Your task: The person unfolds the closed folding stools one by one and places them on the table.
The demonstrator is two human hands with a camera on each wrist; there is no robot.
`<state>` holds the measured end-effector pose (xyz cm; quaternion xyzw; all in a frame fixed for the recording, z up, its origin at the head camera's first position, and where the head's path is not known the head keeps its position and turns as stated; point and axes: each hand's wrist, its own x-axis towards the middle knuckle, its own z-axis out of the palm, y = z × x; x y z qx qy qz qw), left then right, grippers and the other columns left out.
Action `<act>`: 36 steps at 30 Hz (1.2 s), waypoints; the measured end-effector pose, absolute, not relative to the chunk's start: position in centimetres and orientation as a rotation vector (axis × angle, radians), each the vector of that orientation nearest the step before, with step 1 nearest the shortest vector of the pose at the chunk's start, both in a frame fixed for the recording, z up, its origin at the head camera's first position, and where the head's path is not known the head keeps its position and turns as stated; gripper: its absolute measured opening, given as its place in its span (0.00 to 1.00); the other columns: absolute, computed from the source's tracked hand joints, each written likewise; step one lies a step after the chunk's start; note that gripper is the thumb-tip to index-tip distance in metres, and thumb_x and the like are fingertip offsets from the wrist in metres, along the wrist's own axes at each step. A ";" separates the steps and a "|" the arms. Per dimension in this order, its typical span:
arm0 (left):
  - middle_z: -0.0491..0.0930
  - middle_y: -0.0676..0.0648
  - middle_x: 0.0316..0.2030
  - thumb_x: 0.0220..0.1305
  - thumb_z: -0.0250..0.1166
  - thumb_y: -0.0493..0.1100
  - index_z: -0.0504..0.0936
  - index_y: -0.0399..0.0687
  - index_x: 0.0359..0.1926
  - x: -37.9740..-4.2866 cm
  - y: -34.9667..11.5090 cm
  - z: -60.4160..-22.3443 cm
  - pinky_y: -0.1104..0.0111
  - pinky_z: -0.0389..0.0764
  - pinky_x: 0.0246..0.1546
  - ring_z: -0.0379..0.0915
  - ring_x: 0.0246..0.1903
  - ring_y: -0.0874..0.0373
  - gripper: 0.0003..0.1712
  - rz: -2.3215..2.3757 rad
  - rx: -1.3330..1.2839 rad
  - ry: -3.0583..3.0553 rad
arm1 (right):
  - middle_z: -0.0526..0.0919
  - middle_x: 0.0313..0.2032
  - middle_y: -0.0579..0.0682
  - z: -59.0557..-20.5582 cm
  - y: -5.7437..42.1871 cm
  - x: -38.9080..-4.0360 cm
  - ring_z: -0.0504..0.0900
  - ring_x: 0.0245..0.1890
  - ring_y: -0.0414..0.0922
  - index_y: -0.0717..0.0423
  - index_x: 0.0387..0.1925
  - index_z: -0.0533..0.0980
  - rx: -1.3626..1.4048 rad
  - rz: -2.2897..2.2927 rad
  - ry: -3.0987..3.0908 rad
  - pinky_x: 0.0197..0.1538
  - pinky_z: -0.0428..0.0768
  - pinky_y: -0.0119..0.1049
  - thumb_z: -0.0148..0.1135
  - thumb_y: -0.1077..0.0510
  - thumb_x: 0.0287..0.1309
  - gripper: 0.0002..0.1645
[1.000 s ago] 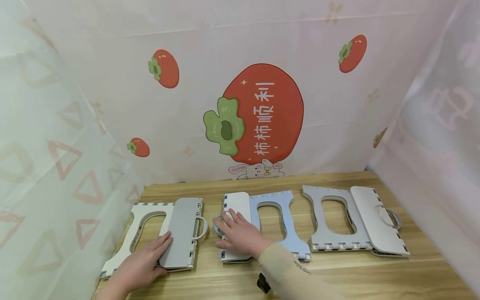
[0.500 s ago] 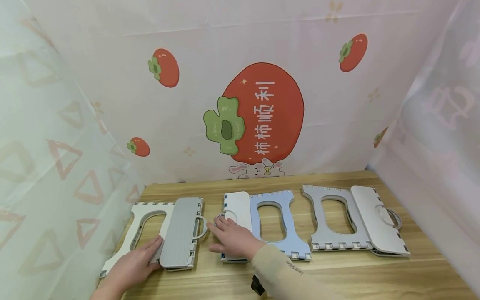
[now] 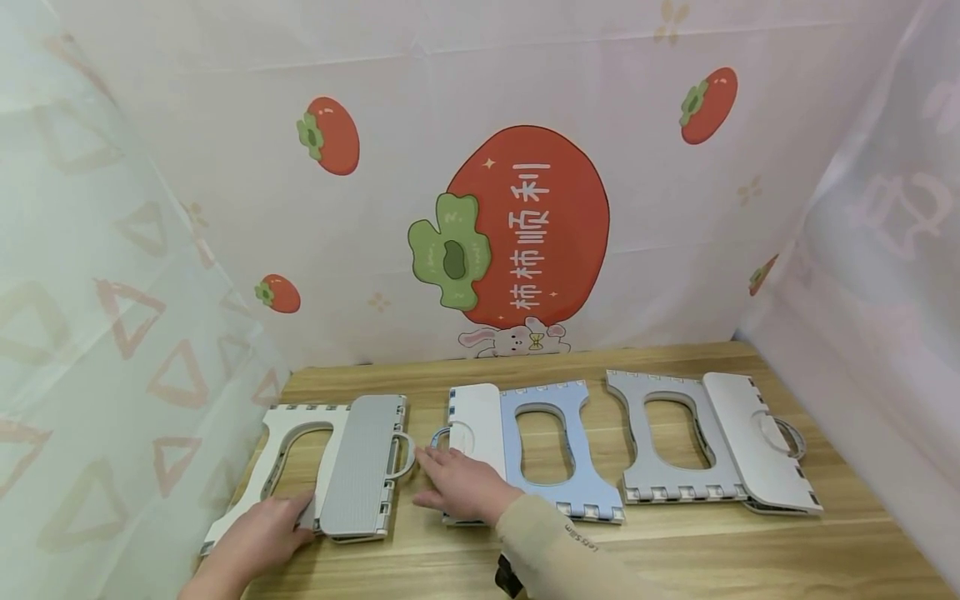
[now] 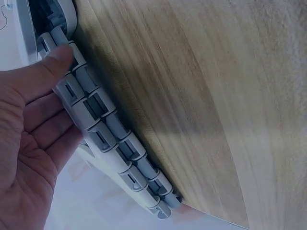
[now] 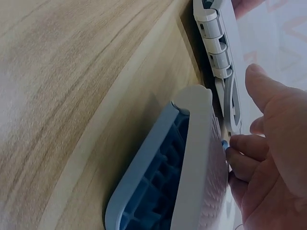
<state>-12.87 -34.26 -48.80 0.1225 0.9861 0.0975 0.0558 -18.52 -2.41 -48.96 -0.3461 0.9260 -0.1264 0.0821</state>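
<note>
A white folding step stool with a grey top panel (image 3: 362, 467) lies folded flat at the left. My left hand (image 3: 258, 533) grips its near edge; in the left wrist view, the thumb lies against the hinge row (image 4: 103, 115) and the fingers bend over the upper face. In the middle lies a light-blue folding stool (image 3: 585, 467) with a white top panel (image 5: 199, 153). My right hand (image 3: 465, 487) rests over that panel's near part, fingers loosely extended toward the left stool. It covers part of the panel and its carry handle (image 3: 441, 437).
A third folding stool, grey with a white top panel (image 3: 757, 454), lies at the right. Wood-grain tabletop (image 3: 712, 554) runs in front of all three. Printed sheets hang at the back (image 3: 645, 317) and both sides. A black object (image 3: 507, 575) sits under the right sleeve.
My left hand has slid off the grey panel, left and toward the near edge of the white stool. My right hand has drawn back slightly, nearer and left. The stools stay in place.
</note>
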 end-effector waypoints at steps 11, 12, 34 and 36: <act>0.81 0.54 0.26 0.50 0.75 0.33 0.81 0.44 0.45 -13.0 -34.4 -48.8 0.60 0.77 0.27 0.78 0.27 0.59 0.20 0.292 0.383 2.995 | 0.75 0.69 0.51 -48.9 -3.5 -18.7 0.74 0.69 0.49 0.55 0.75 0.66 -1.010 -0.356 2.794 0.70 0.73 0.41 0.55 0.36 0.73 0.40; 0.82 0.54 0.27 0.50 0.75 0.33 0.81 0.44 0.46 -13.0 -34.4 -48.9 0.60 0.77 0.27 0.78 0.27 0.58 0.20 0.295 0.379 2.993 | 0.76 0.68 0.51 -48.9 -3.7 -18.7 0.74 0.68 0.49 0.55 0.74 0.66 -1.013 -0.353 2.794 0.70 0.73 0.40 0.55 0.36 0.73 0.40; 0.78 0.55 0.23 0.44 0.72 0.29 0.78 0.50 0.34 -13.5 -33.9 -48.9 0.58 0.73 0.26 0.73 0.25 0.59 0.18 0.294 0.326 2.995 | 0.86 0.34 0.54 -49.6 -6.0 -18.7 0.73 0.19 0.36 0.64 0.70 0.69 -0.902 -0.841 2.813 0.27 0.76 0.28 0.58 0.58 0.73 0.28; 0.77 0.55 0.23 0.44 0.72 0.28 0.77 0.51 0.33 -13.4 -33.9 -49.0 0.58 0.73 0.25 0.73 0.25 0.60 0.18 0.296 0.324 2.995 | 0.84 0.29 0.51 -49.6 -6.1 -18.7 0.70 0.17 0.35 0.64 0.67 0.71 -0.903 -0.856 2.830 0.25 0.73 0.27 0.58 0.60 0.73 0.26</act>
